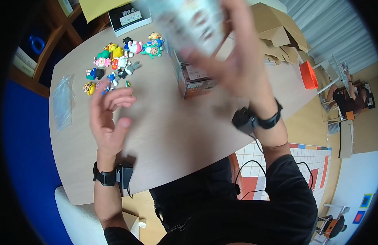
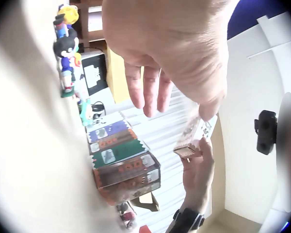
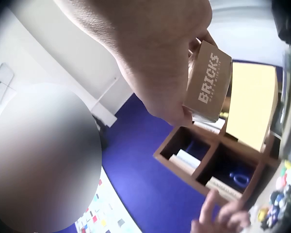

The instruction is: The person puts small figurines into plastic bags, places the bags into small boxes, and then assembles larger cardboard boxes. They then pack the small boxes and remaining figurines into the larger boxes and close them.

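My right hand (image 1: 248, 61) grips a small printed box (image 1: 193, 24), raised over the far side of the table and blurred in the head view. In the right wrist view the box (image 3: 211, 80) turns a brown end toward me, lettered BRICKS, with fingers and thumb on opposite sides. My left hand (image 1: 107, 126) hovers palm-up over the table's left part with loosely bent fingers and nothing in it. Just beyond it stand several colourful toy figures (image 1: 119, 63). A row of printed boxes (image 2: 121, 160) stands on the table, partly hidden behind my right hand in the head view.
A clear plastic bag (image 1: 62, 104) lies at the table's left edge. Opened brown cardboard (image 1: 278, 32) and an orange container (image 1: 308, 75) are at the right. A black-and-white device (image 1: 129, 19) sits at the back, near wooden shelves (image 1: 54, 41). Another person (image 1: 350, 94) sits far right.
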Motion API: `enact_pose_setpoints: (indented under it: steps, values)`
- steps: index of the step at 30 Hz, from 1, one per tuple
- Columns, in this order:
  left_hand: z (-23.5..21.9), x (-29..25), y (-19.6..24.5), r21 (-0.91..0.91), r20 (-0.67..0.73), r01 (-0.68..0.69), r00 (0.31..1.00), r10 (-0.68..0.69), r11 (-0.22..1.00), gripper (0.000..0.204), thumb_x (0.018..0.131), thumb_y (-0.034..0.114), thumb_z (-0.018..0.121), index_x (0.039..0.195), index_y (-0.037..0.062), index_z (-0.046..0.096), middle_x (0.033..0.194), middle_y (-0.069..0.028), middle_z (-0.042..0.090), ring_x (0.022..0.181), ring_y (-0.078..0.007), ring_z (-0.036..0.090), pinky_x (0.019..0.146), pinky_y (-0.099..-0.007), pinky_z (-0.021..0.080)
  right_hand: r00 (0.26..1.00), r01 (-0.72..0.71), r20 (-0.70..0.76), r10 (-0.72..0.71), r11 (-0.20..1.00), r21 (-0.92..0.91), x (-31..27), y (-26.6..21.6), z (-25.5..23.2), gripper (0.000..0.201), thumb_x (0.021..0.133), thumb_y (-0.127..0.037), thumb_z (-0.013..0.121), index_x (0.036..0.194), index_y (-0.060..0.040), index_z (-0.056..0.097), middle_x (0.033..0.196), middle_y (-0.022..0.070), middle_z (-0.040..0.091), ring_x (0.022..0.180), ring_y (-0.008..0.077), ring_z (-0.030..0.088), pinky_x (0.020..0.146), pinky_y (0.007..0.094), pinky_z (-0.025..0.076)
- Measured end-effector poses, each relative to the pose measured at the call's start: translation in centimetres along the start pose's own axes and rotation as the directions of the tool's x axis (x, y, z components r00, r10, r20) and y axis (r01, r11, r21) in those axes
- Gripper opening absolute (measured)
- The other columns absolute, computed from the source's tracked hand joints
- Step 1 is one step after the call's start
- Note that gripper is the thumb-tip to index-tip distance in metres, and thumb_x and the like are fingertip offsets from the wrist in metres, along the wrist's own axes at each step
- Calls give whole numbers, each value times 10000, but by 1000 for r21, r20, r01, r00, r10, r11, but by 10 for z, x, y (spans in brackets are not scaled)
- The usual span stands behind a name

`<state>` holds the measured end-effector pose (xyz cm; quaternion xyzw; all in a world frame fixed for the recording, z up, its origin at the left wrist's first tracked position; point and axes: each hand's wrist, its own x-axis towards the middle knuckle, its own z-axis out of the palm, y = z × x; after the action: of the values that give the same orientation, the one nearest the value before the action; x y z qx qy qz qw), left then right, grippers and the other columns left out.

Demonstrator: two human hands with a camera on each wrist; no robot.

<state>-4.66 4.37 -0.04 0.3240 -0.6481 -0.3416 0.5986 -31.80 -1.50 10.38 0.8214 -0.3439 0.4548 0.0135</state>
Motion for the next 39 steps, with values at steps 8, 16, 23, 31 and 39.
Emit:
enact_pose_setpoints:
  steps: [8, 16, 23, 31, 39]
  values:
    - [9, 2, 11, 72, -168, -16, 985, 28, 997, 1048, 721, 602, 769, 1484, 64, 292, 1274, -181, 551, 901, -232, 682, 770, -320, 575, 971, 11, 237, -35, 995, 103, -55, -54, 55, 898, 665, -229, 830, 1431, -75, 388, 1393, 214, 425, 1208, 421, 489, 987, 452, 443]
    - [6, 2, 16, 197, -44, 153, 988, -147, 968, 316, 857, 44, 675, 1087, 64, 459, 909, -89, 658, 808, -127, 654, 678, -266, 514, 998, 3, 54, -9, 994, 109, -70, -22, 16, 569, 778, -269, 774, 1243, -21, 559, 1205, 167, 553, 1043, 283, 549, 881, 392, 462]
    - [2, 2, 6, 320, 41, 146, 985, -167, 936, 482, 827, 60, 723, 1148, 134, 372, 1046, -164, 626, 972, -236, 636, 752, -332, 515, 670, -739, -23, 742, 665, -109, -111, 138, -39, 453, 903, -344, 629, 1095, 66, 621, 961, 172, 628, 888, 225, 584, 798, 322, 464]
    - [2, 0, -4, 313, 55, 124, 987, -149, 942, 522, 781, 101, 778, 1144, 141, 405, 1027, -138, 624, 887, -215, 631, 700, -317, 494, 469, -878, 244, 849, 478, 24, -131, 161, -21, 374, 921, -374, 620, 953, -1, 639, 799, 7, 596, 696, 78, 517, 631, 233, 432]
    - [2, -2, -3, 291, 86, 206, 967, -240, 934, 520, 775, 110, 787, 1145, 147, 423, 1000, -127, 638, 793, -185, 630, 621, -291, 475, 477, -876, 98, 873, 482, -25, -123, 152, -9, 332, 884, -325, 672, 946, 0, 637, 771, 2, 598, 664, 82, 515, 598, 243, 424]
